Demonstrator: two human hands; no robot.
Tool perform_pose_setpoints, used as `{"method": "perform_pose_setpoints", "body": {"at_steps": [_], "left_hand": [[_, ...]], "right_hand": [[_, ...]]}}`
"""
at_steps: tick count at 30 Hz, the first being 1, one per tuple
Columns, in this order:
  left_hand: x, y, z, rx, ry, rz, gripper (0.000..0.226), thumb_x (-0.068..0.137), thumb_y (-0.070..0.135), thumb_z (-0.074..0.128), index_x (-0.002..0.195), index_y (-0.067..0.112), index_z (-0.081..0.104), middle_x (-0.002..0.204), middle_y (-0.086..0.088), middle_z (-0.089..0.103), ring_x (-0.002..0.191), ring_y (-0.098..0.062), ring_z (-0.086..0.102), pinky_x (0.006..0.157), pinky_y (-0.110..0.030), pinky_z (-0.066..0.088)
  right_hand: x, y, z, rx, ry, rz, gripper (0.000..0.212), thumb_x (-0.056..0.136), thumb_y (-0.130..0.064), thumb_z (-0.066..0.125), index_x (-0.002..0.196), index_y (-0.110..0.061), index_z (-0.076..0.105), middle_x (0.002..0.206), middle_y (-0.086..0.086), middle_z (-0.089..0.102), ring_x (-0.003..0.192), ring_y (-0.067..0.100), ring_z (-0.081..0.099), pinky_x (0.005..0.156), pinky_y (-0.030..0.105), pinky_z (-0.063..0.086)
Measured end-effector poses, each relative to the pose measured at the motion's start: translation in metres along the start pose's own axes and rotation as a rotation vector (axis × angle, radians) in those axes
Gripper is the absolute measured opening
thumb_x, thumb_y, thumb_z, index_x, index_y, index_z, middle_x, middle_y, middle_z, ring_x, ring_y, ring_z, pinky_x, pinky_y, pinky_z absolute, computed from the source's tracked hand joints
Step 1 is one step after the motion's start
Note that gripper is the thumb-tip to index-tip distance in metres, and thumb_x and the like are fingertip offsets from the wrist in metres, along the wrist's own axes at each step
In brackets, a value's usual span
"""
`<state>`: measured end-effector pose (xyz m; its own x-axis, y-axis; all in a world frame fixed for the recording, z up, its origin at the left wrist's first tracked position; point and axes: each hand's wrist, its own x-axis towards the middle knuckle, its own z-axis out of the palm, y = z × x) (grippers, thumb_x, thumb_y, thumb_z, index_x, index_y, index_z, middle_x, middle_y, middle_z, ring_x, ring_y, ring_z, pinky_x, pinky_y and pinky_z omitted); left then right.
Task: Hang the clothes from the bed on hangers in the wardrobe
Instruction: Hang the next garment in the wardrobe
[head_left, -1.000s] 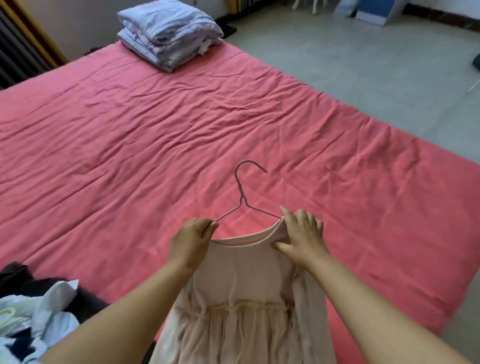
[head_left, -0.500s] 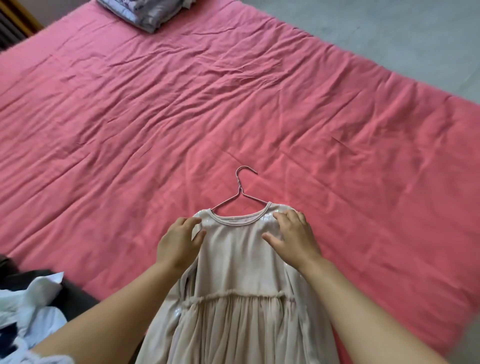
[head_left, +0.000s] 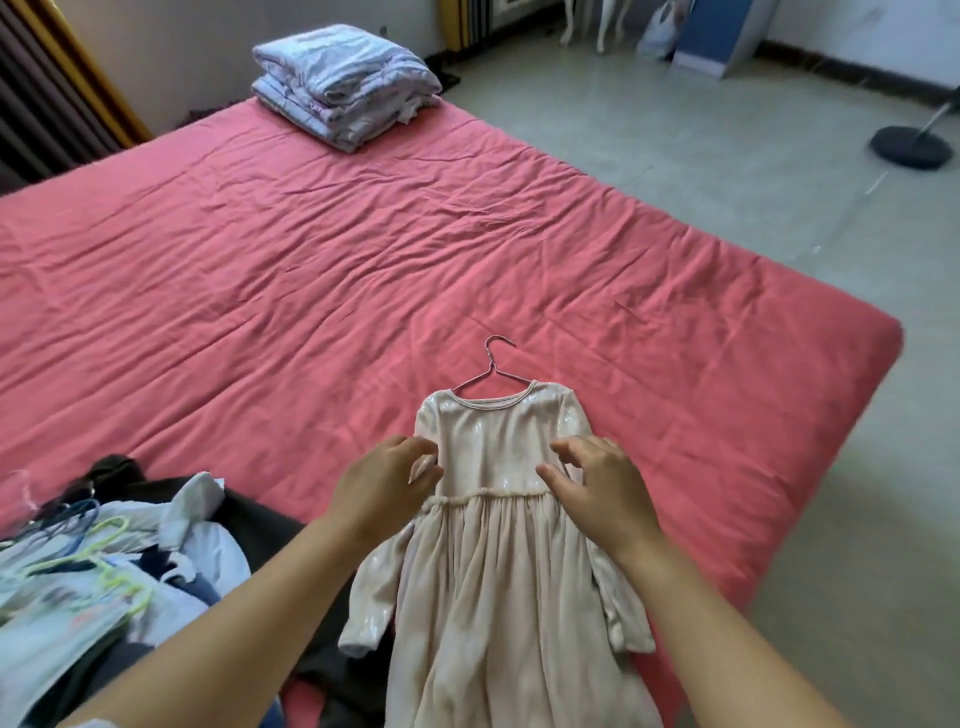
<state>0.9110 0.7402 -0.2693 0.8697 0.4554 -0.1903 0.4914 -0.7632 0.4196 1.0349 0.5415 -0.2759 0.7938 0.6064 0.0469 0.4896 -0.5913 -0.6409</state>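
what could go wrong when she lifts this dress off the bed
1. The thin wire hanger shows only its hook and shoulders above the neckline of the pale beige long-sleeved dress; the wide neck may slip off one end.
2. Neither the left hand nor the right hand holds the hook, so lifting by the fabric could drop the hanger.
3. The dress's near sleeve lies against the dark garment pile and may snag.

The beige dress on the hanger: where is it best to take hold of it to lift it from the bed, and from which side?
Take the wire hanger at its neck, just below the hook, coming from above. The hook sticks out past the neckline of the dress, bare and free on the bed, so lifting there probably lets the dress hang straight.
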Motion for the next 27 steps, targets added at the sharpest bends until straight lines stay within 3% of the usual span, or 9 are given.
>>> {"method": "perform_pose_setpoints", "body": {"at_steps": [4,13,21,25,27], "left_hand": [[-0.078,0.011,-0.038,0.074,-0.172,0.122,0.034,0.092,0.045,0.051,0.123,0.031,0.056,0.119,0.010,0.058,0.103,-0.011,0.056,0.080,-0.028,0.046],[-0.227,0.027,-0.044,0.176,-0.196,0.425,0.042,0.093,0.052,0.044,0.132,0.036,0.046,0.126,0.017,0.052,0.109,-0.005,0.054,0.082,-0.021,0.044],[-0.345,0.050,-0.008,0.038,-0.272,0.639,0.035,0.092,0.046,0.049,0.126,0.037,0.054,0.126,0.020,0.053,0.108,-0.002,0.055,0.088,-0.023,0.044],[-0.413,0.054,0.003,0.000,-0.271,0.756,0.030,0.092,0.043,0.051,0.119,0.034,0.058,0.113,0.018,0.058,0.099,-0.005,0.058,0.082,-0.024,0.046],[-0.460,0.060,0.004,-0.001,-0.282,0.867,0.027,0.091,0.043,0.047,0.106,0.027,0.062,0.097,0.014,0.059,0.092,-0.011,0.059,0.076,-0.027,0.046]], "right_hand": [[-0.094,-0.057,-0.029,0.033,0.090,0.091,0.028,0.083,-0.028,0.068,0.106,-0.013,0.068,0.098,0.000,0.067,0.093,0.015,0.059,0.083,0.028,0.046],[-0.305,-0.111,-0.057,-0.022,0.287,0.309,0.023,0.080,-0.030,0.070,0.100,-0.020,0.068,0.089,-0.011,0.062,0.089,0.011,0.057,0.082,0.027,0.046],[-0.453,-0.168,-0.066,0.075,0.562,0.389,0.045,0.069,-0.042,0.059,0.103,-0.014,0.068,0.087,-0.011,0.061,0.090,0.014,0.060,0.085,0.029,0.047],[-0.539,-0.205,-0.057,0.085,0.615,0.405,0.043,0.070,-0.046,0.058,0.099,-0.016,0.069,0.084,-0.006,0.065,0.085,0.011,0.060,0.082,0.026,0.046],[-0.592,-0.230,-0.047,0.100,0.624,0.419,0.044,0.070,-0.053,0.056,0.095,-0.020,0.070,0.080,-0.007,0.066,0.081,0.008,0.060,0.076,0.022,0.047]]}}
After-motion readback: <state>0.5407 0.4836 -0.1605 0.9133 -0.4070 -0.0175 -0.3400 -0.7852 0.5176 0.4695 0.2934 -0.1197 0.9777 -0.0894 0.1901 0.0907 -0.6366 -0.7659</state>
